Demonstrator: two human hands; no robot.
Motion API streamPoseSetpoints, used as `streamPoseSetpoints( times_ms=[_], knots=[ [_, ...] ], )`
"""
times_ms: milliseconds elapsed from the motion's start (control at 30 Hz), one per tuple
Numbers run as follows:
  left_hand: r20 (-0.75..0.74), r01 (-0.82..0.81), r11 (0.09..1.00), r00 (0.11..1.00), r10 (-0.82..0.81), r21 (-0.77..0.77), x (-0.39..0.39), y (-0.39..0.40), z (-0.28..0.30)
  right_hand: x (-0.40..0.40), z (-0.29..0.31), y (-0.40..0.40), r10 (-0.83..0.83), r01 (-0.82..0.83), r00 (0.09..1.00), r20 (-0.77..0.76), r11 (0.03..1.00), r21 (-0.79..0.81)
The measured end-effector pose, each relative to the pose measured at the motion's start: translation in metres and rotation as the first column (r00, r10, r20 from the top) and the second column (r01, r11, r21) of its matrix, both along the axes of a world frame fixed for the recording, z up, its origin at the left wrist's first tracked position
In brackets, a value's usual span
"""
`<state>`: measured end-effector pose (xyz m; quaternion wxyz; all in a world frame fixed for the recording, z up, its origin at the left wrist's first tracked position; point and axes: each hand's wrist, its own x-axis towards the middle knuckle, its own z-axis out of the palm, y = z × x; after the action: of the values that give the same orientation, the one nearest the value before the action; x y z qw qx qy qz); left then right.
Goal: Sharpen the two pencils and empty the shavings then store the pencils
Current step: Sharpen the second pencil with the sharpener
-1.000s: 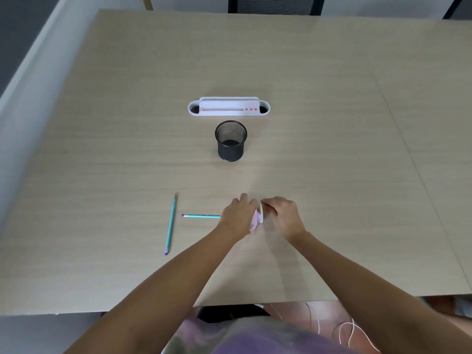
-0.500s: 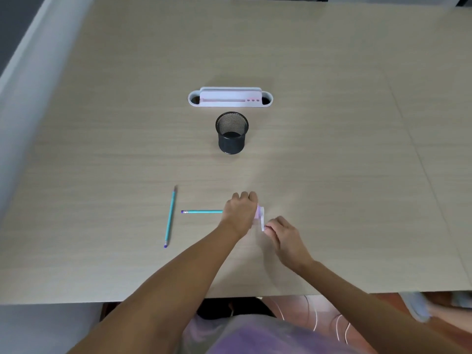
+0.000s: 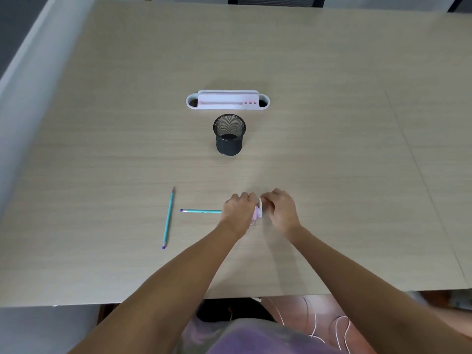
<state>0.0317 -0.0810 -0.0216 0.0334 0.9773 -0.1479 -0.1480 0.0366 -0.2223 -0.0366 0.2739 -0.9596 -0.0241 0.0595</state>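
Observation:
A small pink and white sharpener (image 3: pixel 257 213) stands on the table between my hands. My left hand (image 3: pixel 238 212) is closed around its left side. A teal pencil (image 3: pixel 201 211) sticks out horizontally to the left from under that hand; its tip is hidden. My right hand (image 3: pixel 279 209) pinches the white crank part at the sharpener's right side. The second teal pencil (image 3: pixel 168 217) lies loose, nearly upright in view, further left on the table.
A black mesh cup (image 3: pixel 229 135) stands behind the hands at mid table. Behind it lies a white and pink oblong holder (image 3: pixel 227 100) with round openings at both ends. The table's near edge (image 3: pixel 255 297) is close to my body; white cables lie on the floor.
My right hand dropped toward me half a second ago and has come back up against the sharpener's right side. The left hand and both pencils stayed put.

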Motion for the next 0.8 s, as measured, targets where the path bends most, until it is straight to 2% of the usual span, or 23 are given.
streamPoseSetpoints(
  times_ms=[67,100,133,233,300,367,500,567,667,800],
  knots=[
    [-0.009,-0.01,1.0,1.0,0.01,0.012,0.0,-0.001,0.001,-0.011,0.002,-0.001,0.245,-0.217,0.964,0.103,0.95,-0.225],
    [-0.013,-0.017,1.0,1.0,0.018,0.023,0.0,-0.001,0.001,-0.019,0.001,-0.002,0.313,-0.269,0.942,0.12,0.92,-0.285],
    [-0.008,-0.024,0.999,1.0,0.025,0.031,0.0,-0.002,0.001,-0.028,0.0,-0.002,0.324,-0.279,0.937,0.13,0.919,-0.277],
    [-0.01,-0.013,0.999,1.0,0.014,0.048,0.0,-0.001,0.0,-0.059,-0.005,-0.005,0.221,-0.213,0.97,0.099,0.973,-0.085],
    [-0.002,-0.009,0.999,1.0,0.009,0.051,-0.001,-0.001,-0.001,-0.074,0.0,-0.004,0.094,-0.096,0.995,0.025,0.992,0.087],
    [-0.002,-0.002,0.999,1.0,0.003,0.044,0.0,-0.001,-0.002,-0.077,0.012,-0.002,0.012,0.014,0.994,-0.107,0.972,0.235],
    [0.009,-0.006,1.0,1.0,0.005,0.027,0.0,-0.001,-0.005,-0.045,0.035,0.006,-0.138,0.222,0.959,-0.249,0.91,0.35],
    [0.003,-0.016,1.0,1.0,0.016,-0.002,0.001,-0.001,-0.007,-0.018,0.036,0.01,-0.194,0.262,0.951,-0.24,0.917,0.301],
    [0.005,-0.042,0.999,0.999,0.042,-0.028,0.002,-0.003,-0.006,0.013,0.026,0.017,-0.178,0.209,0.961,-0.213,0.969,0.134],
    [0.005,-0.054,0.998,0.998,0.055,-0.031,0.001,-0.004,-0.005,0.0,0.0,0.017,-0.184,0.168,0.949,-0.255,0.982,-0.081]
  ],
)
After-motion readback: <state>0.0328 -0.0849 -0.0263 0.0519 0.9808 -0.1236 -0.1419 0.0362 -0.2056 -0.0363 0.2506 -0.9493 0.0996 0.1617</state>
